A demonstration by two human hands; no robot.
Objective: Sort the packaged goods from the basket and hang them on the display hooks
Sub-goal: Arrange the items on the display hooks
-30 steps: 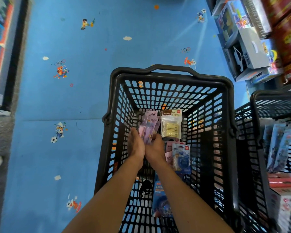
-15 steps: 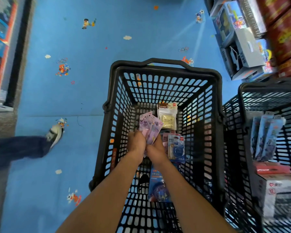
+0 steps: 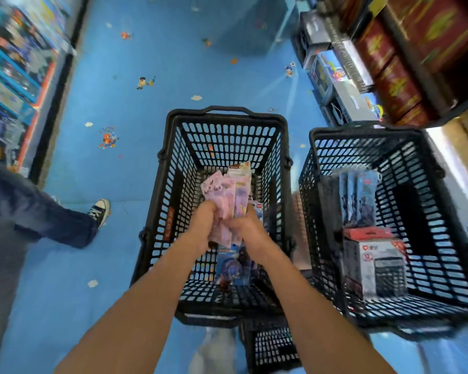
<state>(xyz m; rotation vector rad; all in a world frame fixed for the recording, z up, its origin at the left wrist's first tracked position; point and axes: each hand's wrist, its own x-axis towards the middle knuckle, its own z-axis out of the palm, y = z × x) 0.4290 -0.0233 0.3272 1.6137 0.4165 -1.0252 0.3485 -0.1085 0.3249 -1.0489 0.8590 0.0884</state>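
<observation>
A black plastic basket (image 3: 170,168) stands on the blue floor in front of me. Above its middle my left hand (image 3: 204,225) and my right hand (image 3: 247,228) together grip a fanned bunch of pink and purple packets (image 3: 224,193). Below the hands, inside the basket, lie a blue blister pack (image 3: 231,265) and a pale packet with a brown header (image 3: 239,168) at the far end. No display hooks are in sight.
A second black basket (image 3: 319,201) to the right holds blue packets (image 3: 360,195) and a white box (image 3: 373,263). Another person's leg and sneaker (image 3: 99,210) stand on the left. Shelves of boxed goods line both sides of the aisle.
Both hands have lifted the pink packets up out of the basket's bottom toward me. My view has pulled back, and the person on the left has stepped closer.
</observation>
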